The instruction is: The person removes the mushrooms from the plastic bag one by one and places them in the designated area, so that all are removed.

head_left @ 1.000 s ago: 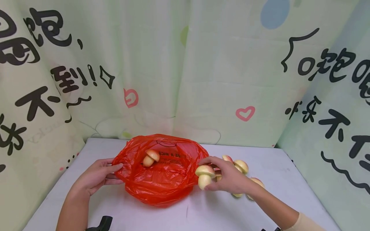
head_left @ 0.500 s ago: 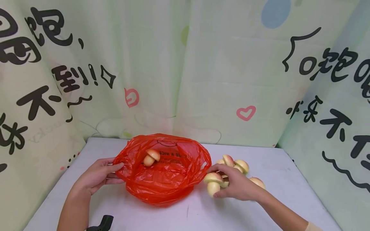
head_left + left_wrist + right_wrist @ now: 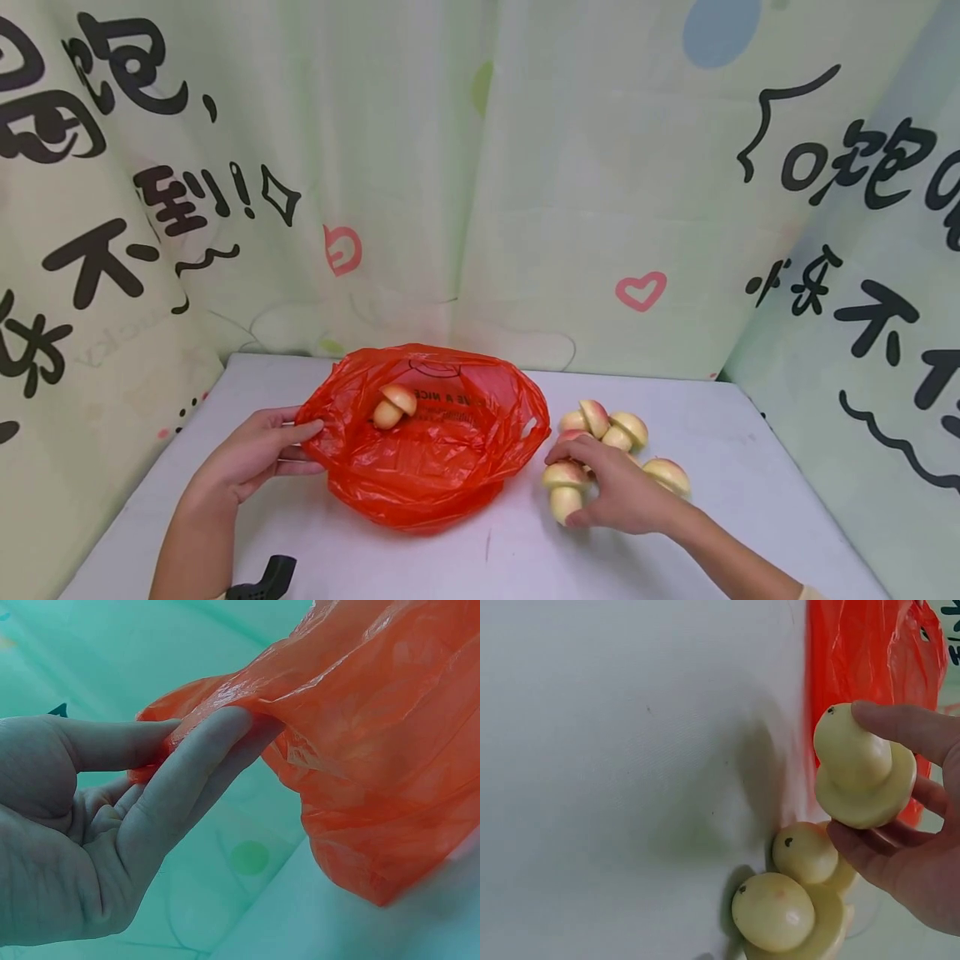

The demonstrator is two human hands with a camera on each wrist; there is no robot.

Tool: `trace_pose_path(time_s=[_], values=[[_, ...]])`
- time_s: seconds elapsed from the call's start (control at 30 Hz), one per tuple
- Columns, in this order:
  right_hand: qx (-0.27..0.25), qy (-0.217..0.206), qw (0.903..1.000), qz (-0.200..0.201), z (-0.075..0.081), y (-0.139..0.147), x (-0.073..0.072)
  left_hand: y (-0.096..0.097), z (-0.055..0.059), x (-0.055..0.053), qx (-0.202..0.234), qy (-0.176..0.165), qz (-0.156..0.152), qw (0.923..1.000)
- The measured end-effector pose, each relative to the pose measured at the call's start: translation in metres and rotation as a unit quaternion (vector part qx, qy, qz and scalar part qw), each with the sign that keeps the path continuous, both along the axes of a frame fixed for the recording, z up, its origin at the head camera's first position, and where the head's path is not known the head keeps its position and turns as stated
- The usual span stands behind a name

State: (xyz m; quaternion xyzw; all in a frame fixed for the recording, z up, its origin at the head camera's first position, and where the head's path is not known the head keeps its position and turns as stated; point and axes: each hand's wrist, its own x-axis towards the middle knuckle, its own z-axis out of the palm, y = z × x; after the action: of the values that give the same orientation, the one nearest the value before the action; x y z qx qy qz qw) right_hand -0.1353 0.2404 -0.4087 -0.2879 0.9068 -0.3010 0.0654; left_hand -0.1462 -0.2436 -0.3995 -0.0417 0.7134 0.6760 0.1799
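A red plastic bag (image 3: 420,492) stands wide open on the table, with one toy mushroom (image 3: 388,413) lying inside. My left hand (image 3: 262,450) pinches the bag's left rim between thumb and fingers; the left wrist view shows the film (image 3: 390,772) gathered at the fingertips. To the right of the bag, my right hand (image 3: 630,493) holds another pale toy mushroom (image 3: 566,492), cap up, thumb at the stem's end and fingers at the cap. In the right wrist view this mushroom (image 3: 855,761) is raised over the table, with the bag behind it.
Several more mushrooms (image 3: 628,430) lie bunched beyond and beside my right hand, one (image 3: 667,477) near the wrist. The white table (image 3: 420,567) is walled by a printed curtain (image 3: 540,208) at the back and sides. A black strap piece (image 3: 264,580) shows near the left forearm.
My right hand has moved right and nearer to me with its mushroom, away from the bag's right rim, which it overlapped before. My left hand keeps its grip on the bag.
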Motion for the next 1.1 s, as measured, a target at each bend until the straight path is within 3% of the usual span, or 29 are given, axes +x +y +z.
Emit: trace_pose_path(time_s=[0.33,0.57,0.83,1.1], values=[[0.02,0.027,0.9994,-0.003,-0.0094,0.003,0.0015,0.0007,0.0022,0.0005,-0.002,0.001,0.001,1.0],[-0.008,0.02,0.9998,0.004,-0.0094,0.0042,0.0013,0.0008,0.0026,0.0014,-0.004,-0.003,0.004,1.0],[0.014,0.021,0.9996,-0.013,-0.0105,0.0065,0.0021,0.0007,0.002,0.002,-0.004,-0.004,0.005,1.0],[-0.019,0.041,0.9989,0.007,-0.0101,0.0102,0.0021,0.0002,0.0027,0.0022,-0.006,-0.005,0.005,1.0]])
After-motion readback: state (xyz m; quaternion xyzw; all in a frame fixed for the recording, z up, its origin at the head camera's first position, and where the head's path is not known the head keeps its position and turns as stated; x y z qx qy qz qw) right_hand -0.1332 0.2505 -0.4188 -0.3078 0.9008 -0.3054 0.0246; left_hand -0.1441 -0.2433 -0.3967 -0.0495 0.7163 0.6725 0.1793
